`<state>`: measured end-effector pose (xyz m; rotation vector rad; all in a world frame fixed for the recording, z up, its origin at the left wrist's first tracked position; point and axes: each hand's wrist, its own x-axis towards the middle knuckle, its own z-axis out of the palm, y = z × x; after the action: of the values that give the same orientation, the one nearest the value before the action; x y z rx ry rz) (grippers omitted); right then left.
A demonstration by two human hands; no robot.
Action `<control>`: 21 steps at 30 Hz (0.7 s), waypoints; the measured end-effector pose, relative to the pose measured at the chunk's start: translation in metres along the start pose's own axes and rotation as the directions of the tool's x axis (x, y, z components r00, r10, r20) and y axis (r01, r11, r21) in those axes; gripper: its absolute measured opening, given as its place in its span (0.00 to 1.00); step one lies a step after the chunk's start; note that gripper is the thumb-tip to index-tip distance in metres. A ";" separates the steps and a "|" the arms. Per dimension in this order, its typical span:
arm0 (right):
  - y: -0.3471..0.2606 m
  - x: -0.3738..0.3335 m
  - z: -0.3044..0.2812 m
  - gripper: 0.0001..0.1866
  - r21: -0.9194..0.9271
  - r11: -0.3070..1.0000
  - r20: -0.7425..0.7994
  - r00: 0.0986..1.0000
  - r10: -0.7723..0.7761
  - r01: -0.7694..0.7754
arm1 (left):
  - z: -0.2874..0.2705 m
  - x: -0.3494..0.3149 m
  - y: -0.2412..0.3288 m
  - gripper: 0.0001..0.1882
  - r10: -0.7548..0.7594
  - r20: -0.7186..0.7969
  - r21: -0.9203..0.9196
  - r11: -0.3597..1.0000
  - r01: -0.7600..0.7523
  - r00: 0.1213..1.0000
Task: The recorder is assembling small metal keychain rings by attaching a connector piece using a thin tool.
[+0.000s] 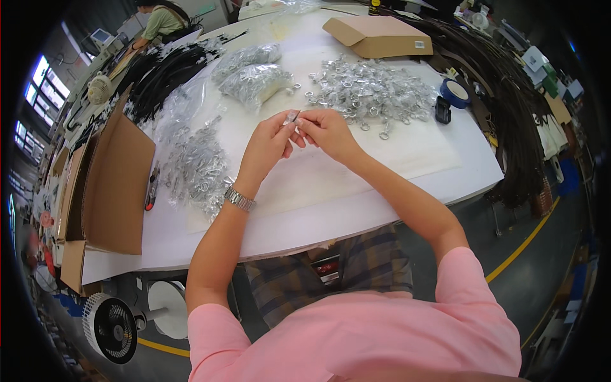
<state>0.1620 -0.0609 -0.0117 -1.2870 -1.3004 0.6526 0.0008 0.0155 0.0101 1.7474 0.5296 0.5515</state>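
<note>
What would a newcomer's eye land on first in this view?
Probably the left hand and right hand, meeting over the white table around a small piece. Then the heap of shiny rings beyond them to the right, and the large cardboard box at the table's left edge.

Probably a workshop: worktable (414,146), heaped parts (372,92)

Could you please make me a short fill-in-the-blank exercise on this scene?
1. The left hand and right hand are close together above a table whose top is ____.
2. A metal wristband is worn on the ____ wrist.
3. The blue roll of tape lies toward the table's ____ side.
4. The person's shirt is ____.

Missing words: white; left; right; pink.
</note>
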 end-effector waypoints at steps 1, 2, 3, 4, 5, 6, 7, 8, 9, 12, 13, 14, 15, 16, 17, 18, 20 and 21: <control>0.002 0.000 0.002 0.14 0.023 1.000 0.008 1.000 -0.016 0.016 | 0.004 -0.002 0.000 0.18 -0.016 -0.035 -0.008 1.000 0.016 0.999; 0.002 0.000 0.007 0.14 0.049 0.998 0.019 0.999 -0.037 0.036 | 0.003 -0.006 0.000 0.18 0.004 -0.015 -0.009 1.000 -0.005 1.000; 0.007 0.001 0.008 0.14 0.027 0.999 -0.009 0.999 -0.047 0.047 | 0.001 -0.007 -0.002 0.17 -0.004 -0.058 -0.011 1.000 0.004 0.998; 0.013 0.003 0.011 0.14 0.060 0.997 0.001 0.999 -0.041 0.041 | 0.002 -0.006 -0.004 0.16 -0.014 -0.100 -0.014 1.000 0.012 0.995; 0.016 0.004 0.013 0.15 0.099 0.995 0.020 0.999 -0.035 0.033 | 0.004 -0.004 -0.008 0.16 0.004 -0.082 -0.015 1.000 -0.005 0.997; 0.011 0.002 0.012 0.15 0.089 0.995 0.004 0.999 -0.039 0.039 | 0.007 -0.005 -0.013 0.16 0.171 -0.186 0.202 0.970 -0.133 0.968; 0.007 0.000 0.010 0.14 0.114 0.993 0.036 0.999 -0.031 0.026 | 0.008 -0.003 -0.017 0.15 0.350 -0.251 0.417 0.880 -0.226 0.902; 0.002 -0.001 0.009 0.14 0.142 0.990 0.068 0.997 -0.022 0.013 | 0.010 -0.002 -0.018 0.15 0.359 -0.239 0.416 0.878 -0.239 0.903; 0.002 -0.001 0.008 0.14 0.137 0.990 0.055 0.998 -0.024 0.016 | 0.011 -0.001 -0.018 0.15 0.402 -0.259 0.432 0.861 -0.267 0.878; 0.003 -0.001 0.005 0.12 0.241 0.969 0.163 0.987 0.014 -0.054 | 0.014 0.004 -0.024 0.16 0.446 -0.293 0.410 0.858 -0.310 0.846; 0.003 -0.002 0.001 0.12 0.239 0.970 0.154 0.988 0.015 -0.052 | 0.015 0.006 -0.027 0.16 0.441 -0.316 0.371 0.872 -0.318 0.840; 0.005 0.000 0.000 0.10 0.217 0.972 0.171 0.984 0.056 -0.093 | 0.014 0.006 -0.026 0.16 0.443 -0.308 0.372 0.871 -0.322 0.842; 0.007 0.001 -0.002 0.10 0.195 0.971 0.190 0.977 0.099 -0.137 | 0.012 0.006 -0.026 0.16 0.342 -0.295 0.304 0.919 -0.252 0.892; 0.010 0.002 -0.003 0.10 0.196 0.971 0.188 0.977 0.101 -0.139 | 0.009 0.005 -0.027 0.15 0.234 -0.278 0.235 0.957 -0.171 0.932; 0.014 0.004 -0.001 0.09 0.413 0.889 0.131 0.979 0.159 -0.200 | 0.003 0.003 -0.027 0.15 0.227 -0.284 0.232 0.959 -0.163 0.932; 0.017 0.006 -0.001 0.09 0.607 0.758 0.093 0.969 0.231 -0.239 | -0.003 0.001 -0.024 0.15 0.159 -0.316 0.157 0.981 -0.114 0.935; 0.033 0.026 -0.030 0.10 0.952 0.290 -0.013 0.937 0.348 -0.095 | -0.016 0.003 -0.017 0.14 0.118 -0.428 0.095 0.992 -0.085 0.896; 0.025 0.029 -0.043 0.13 0.988 0.133 0.017 0.925 0.380 -0.073 | -0.029 -0.003 -0.010 0.13 0.118 -0.489 -0.019 0.989 -0.146 0.864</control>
<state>0.2164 -0.0411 -0.0163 -0.3490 -0.1765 1.2484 -0.0197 0.0377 0.0060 1.5952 0.7394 1.1127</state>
